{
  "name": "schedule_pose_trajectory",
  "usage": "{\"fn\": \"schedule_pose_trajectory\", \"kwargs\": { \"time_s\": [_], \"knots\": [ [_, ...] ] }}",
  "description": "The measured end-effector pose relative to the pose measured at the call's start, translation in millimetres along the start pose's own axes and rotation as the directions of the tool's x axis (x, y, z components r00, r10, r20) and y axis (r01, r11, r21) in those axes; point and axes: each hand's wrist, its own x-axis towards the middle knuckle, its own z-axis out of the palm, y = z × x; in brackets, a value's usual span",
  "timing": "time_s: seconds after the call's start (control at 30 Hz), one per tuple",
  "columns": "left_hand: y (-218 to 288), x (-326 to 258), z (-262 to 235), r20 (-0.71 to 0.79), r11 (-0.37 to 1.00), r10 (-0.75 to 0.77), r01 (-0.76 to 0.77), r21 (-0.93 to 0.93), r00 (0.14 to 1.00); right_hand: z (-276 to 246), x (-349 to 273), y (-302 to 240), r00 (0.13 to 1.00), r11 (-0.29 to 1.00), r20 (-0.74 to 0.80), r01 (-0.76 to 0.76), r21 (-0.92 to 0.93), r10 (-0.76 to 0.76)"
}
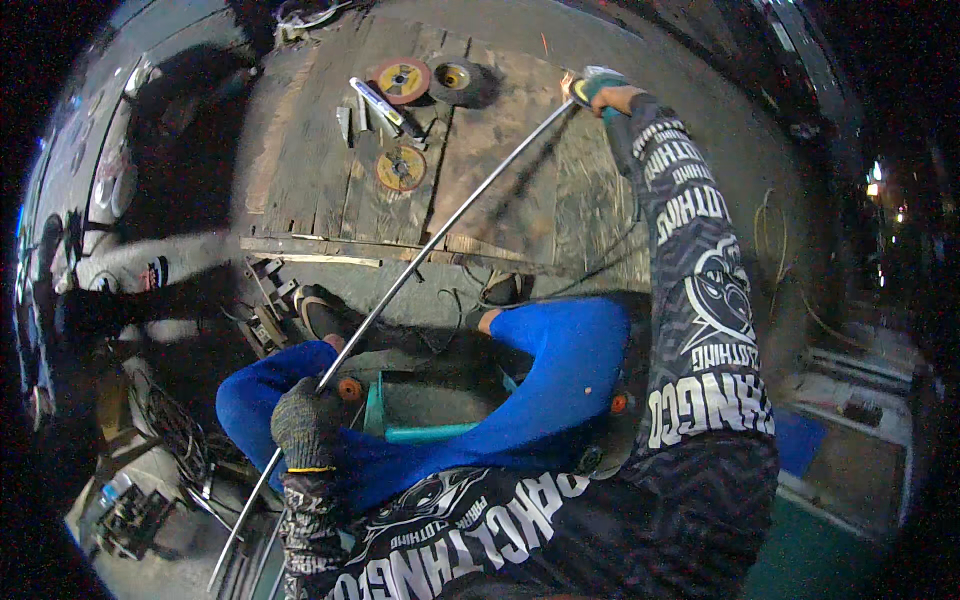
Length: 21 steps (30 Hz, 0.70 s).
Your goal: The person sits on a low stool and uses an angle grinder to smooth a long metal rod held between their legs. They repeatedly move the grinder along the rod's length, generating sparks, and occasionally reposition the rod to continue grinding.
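A long thin metal rod [455,218] runs slantwise across the view, from the far right of the wooden board down past my left side. My left hand [305,428], in a dark grey knitted glove, is closed round the rod near my knee. My right hand [600,88] is stretched out to the rod's far end. Its fingers look curled, but what they hold is hidden; a bit of green shows beside them. An orange glow and a thin spark streak appear at that end. On the board lie cutting discs [400,170], a grinding wheel [462,80] and a white marker pen [378,102].
The wooden board [300,190] lies on the floor ahead of my feet. Below me is a teal metal frame [430,433]. Tangled cables [180,430] and metal parts [135,515] lie at the left; a cord loop [768,235] is at the right.
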Motion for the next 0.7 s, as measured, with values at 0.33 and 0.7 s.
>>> {"fn": "schedule_pose_trajectory", "kwargs": {
  "time_s": [0.33, 0.7],
  "knots": [
    [3, -11, 1, -0.007, 1.0, 0.017, -0.018, -0.023, 1.0, -14, -2, 44, 0.998, 0.996, 0.001, 0.065, -0.061, -0.065],
    [13, 7, 9, 0.058, 0.996, 0.071, -0.067, -0.058, 0.996, 40, 22, -6, 0.971, 0.968, -0.04, -0.231, 0.094, 0.236]
  ]
}}
